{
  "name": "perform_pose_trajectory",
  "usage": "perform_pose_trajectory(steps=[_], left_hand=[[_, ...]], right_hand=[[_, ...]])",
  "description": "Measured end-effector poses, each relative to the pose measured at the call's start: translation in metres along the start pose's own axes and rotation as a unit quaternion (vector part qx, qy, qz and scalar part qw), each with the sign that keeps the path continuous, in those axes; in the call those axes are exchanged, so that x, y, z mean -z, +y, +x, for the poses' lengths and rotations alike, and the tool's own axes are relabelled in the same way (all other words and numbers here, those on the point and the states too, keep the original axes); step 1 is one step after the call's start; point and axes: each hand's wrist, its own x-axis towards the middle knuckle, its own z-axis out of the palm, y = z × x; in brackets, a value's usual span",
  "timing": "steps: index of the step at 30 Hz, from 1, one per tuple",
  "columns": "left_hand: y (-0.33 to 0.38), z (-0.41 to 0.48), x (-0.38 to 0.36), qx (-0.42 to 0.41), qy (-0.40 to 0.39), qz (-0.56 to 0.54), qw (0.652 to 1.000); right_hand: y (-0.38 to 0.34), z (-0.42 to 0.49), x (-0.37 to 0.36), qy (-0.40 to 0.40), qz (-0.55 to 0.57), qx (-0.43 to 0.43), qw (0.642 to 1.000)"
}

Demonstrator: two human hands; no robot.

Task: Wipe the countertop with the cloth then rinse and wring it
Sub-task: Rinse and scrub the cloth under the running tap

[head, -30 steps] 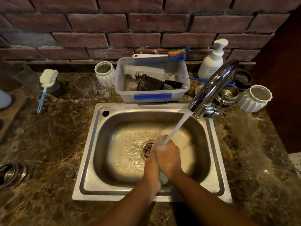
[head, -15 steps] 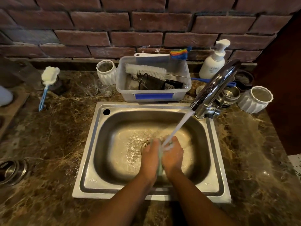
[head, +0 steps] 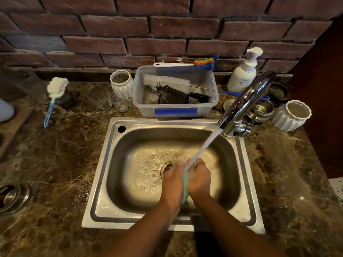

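A pale green cloth [head: 185, 184] is squeezed between my two hands over the steel sink [head: 104, 164]. My left hand [head: 171, 182] grips it from the left and my right hand [head: 199, 179] grips it from the right, palms facing each other. Most of the cloth is hidden between them; a strip shows in the gap. Water runs from the chrome faucet [head: 245, 104] straight onto the cloth at my fingertips. The brown marble countertop [head: 55, 154] surrounds the sink.
Behind the sink stands a clear plastic bin [head: 174, 108] holding brushes and utensils. White ribbed cups [head: 121, 82] [head: 292, 116], glasses [head: 104, 99], a soap pump bottle [head: 244, 73], steel bowls [head: 261, 110] and a sponge wand [head: 53, 97] line the brick wall. A steel item [head: 13, 196] sits at far left.
Both hands have stayed under the stream, sliding against each other on the cloth; the hands sit slightly farther into the basin than a second ago. Water keeps running.
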Motion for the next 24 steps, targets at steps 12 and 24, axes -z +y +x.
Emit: perform_pose_trajectory(steps=[12,24], left_hand=[[-0.003,0.015,-0.030,0.037,0.019,0.023,0.999],[0.005,0.009,-0.018,0.036,0.012,0.039,0.999]], right_hand=[[-0.012,0.005,0.012,0.060,0.042,-0.025,0.997],[-0.018,-0.001,0.001,0.057,0.095,-0.047,0.993]])
